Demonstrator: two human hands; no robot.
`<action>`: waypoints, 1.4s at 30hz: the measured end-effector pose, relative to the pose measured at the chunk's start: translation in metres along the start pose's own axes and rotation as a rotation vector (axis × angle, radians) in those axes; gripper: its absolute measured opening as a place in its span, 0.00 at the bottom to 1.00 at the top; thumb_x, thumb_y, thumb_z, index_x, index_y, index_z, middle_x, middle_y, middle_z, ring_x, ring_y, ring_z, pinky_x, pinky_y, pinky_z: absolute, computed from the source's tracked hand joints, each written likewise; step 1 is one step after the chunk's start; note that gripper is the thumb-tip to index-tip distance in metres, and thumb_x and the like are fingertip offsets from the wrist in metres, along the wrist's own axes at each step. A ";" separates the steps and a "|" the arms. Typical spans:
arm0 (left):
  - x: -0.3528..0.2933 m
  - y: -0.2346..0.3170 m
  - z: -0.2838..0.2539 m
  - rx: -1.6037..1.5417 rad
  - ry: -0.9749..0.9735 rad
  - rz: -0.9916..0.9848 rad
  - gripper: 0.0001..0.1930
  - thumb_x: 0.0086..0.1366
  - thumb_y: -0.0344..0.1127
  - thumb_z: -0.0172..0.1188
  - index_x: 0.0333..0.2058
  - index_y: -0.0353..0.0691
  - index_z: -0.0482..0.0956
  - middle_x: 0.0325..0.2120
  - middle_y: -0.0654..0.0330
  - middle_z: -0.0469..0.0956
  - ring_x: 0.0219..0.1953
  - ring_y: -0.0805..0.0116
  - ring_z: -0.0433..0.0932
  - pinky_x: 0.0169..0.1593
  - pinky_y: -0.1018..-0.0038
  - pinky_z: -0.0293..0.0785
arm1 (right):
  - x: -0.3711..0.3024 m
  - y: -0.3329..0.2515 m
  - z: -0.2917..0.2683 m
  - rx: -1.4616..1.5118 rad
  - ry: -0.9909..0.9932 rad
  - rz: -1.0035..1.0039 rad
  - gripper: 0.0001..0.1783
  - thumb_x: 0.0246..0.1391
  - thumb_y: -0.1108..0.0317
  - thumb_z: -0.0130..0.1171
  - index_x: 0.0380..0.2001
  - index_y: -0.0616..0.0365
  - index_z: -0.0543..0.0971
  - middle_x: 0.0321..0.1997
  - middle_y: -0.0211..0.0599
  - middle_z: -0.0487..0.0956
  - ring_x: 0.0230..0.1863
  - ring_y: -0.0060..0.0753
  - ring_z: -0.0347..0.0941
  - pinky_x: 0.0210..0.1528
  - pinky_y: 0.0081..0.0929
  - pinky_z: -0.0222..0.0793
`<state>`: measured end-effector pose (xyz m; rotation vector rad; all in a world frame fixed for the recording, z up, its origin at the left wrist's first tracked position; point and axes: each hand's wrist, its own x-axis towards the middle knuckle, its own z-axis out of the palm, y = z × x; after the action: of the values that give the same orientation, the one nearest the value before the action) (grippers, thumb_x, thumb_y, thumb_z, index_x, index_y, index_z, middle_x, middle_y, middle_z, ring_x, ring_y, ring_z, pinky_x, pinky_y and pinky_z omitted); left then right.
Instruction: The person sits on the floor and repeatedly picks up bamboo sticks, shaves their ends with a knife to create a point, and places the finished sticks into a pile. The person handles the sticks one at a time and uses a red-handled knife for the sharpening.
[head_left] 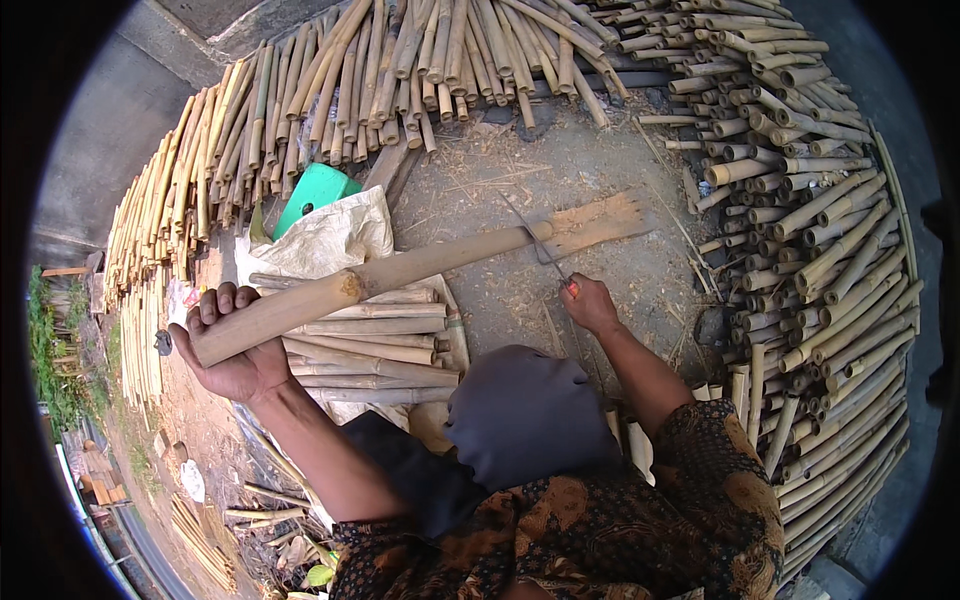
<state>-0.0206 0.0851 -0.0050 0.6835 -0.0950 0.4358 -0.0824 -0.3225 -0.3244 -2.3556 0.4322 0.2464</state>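
A thick, pale bamboo pole slants across the middle, its near end at the left. My left hand is closed around that near end, palm beneath and fingers curling up behind. The pole's far end rests at a worn wooden board lying on the ground. My right hand grips the red handle of a long, thin blade. This blade crosses the pole near its far end; whether it is a knife or a saw I cannot tell.
Cut bamboo pieces lie on white sacking beside my left arm. Behind the sacking stands a green plastic container. Large bamboo stacks rise at the back and right. Shavings litter the grey ground.
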 end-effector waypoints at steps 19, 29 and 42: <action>-0.009 0.003 -0.026 0.131 0.130 0.121 0.24 0.76 0.58 0.42 0.33 0.44 0.72 0.24 0.61 0.68 0.31 0.64 0.67 0.34 0.69 0.68 | 0.013 0.021 0.001 0.000 -0.021 0.071 0.18 0.56 0.56 0.56 0.35 0.60 0.82 0.38 0.61 0.81 0.43 0.64 0.78 0.47 0.50 0.74; -0.011 0.006 -0.034 0.049 -0.077 0.139 0.32 0.73 0.66 0.40 0.29 0.41 0.76 0.21 0.62 0.68 0.25 0.68 0.65 0.30 0.71 0.64 | 0.012 0.024 -0.015 0.014 -0.037 0.140 0.18 0.55 0.56 0.56 0.37 0.59 0.82 0.39 0.59 0.82 0.44 0.64 0.78 0.48 0.49 0.75; -0.008 0.006 -0.037 -0.075 -0.272 0.059 0.29 0.76 0.60 0.41 0.26 0.43 0.75 0.18 0.63 0.68 0.21 0.70 0.65 0.30 0.70 0.64 | 0.017 0.035 -0.013 -0.164 -0.092 0.017 0.17 0.56 0.56 0.54 0.32 0.61 0.81 0.37 0.59 0.82 0.42 0.63 0.78 0.48 0.49 0.74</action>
<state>-0.0327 0.1099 -0.0316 0.6647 -0.3880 0.3919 -0.0788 -0.3596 -0.3421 -2.4892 0.4009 0.4107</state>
